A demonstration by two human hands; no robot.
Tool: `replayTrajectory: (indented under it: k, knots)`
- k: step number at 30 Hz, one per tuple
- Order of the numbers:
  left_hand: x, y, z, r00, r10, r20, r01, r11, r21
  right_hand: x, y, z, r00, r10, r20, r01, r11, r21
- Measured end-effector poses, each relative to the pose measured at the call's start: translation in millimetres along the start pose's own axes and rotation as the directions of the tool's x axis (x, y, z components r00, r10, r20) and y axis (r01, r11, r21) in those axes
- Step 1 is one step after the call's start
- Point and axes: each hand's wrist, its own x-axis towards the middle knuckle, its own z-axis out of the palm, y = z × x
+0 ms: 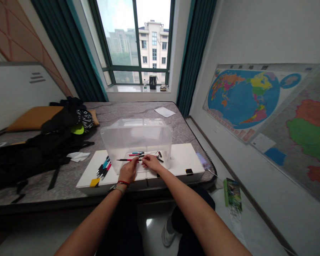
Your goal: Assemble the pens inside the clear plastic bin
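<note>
My left hand (129, 171) is closed on a slim pen (124, 160) with a dark tip and a red section. The pen lies level, its tip pointing left. My right hand (152, 163) is pinched at the pen's right end; what sits between its fingertips is too small to make out. Just beyond my hands is a clear plastic bin (138, 137), tipped so its opening faces me. Inside it lie several pens and pen parts (136, 154). Left of the bin, a cluster of pens (104, 168) rests on a white box (185, 154).
A yellow sticker (95, 182) and a black sticker (189, 171) mark the box's front edge. Black bags (29, 153) and a crumpled tissue (78, 156) lie on the grey mattress (109, 110) to the left. A white sheet (164, 112) lies behind. A green package (232, 193) is on the floor.
</note>
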Motion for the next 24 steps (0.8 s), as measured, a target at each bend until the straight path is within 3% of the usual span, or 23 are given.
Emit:
replayTrajectory:
  k: [14, 19, 24]
  knots:
    - [-2.0, 5.0, -1.0, 0.999, 0.006, -0.052, -0.001, 0.996, 0.085, 1.4, 3.6, -2.6, 0.997, -0.054, 0.057, 0.059, 0.993, -0.098]
    - [-1.8, 4.0, -1.6, 1.000, -0.003, -0.017, 0.005, 0.994, 0.110, 0.9, 1.7, -1.6, 0.999, -0.042, 0.030, 0.045, 0.995, -0.093]
    - [-1.1, 2.1, -1.0, 1.000, 0.003, -0.002, -0.003, 0.995, 0.103, -1.9, -0.5, 0.0, 0.993, -0.082, 0.088, 0.093, 0.988, -0.127]
